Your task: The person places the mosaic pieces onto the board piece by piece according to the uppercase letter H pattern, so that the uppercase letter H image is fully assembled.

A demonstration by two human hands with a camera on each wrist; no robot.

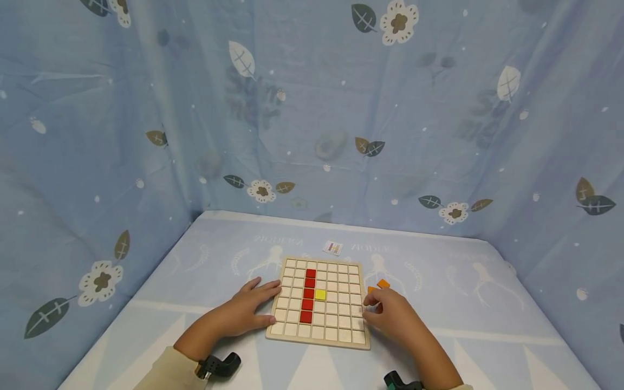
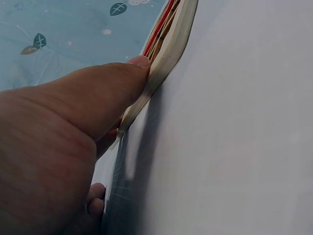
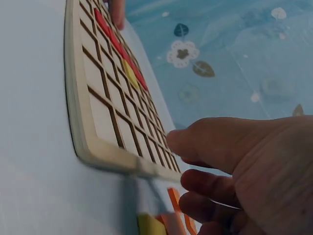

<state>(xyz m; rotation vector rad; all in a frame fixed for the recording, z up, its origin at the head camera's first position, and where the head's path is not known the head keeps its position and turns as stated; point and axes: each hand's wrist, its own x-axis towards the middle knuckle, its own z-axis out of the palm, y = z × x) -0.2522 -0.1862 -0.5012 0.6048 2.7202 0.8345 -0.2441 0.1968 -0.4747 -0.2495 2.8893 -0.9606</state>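
Note:
A square wooden grid board lies on the table. Five-cell-long is the column of red tiles set in it, and a yellow tile sits just right of that column. My left hand rests at the board's left edge with fingers spread, its thumb touching the rim. Beside the right edge hovers my right hand, fingers loosely bent. In the right wrist view, its thumb and fingers are apart, with nothing seen between them. Orange tiles lie near that hand, partly hidden by it.
A small printed card lies behind the board. Low in the right wrist view, a yellow piece lies among orange ones beside the board. Patterned blue cloth hangs around the back and sides of the table.

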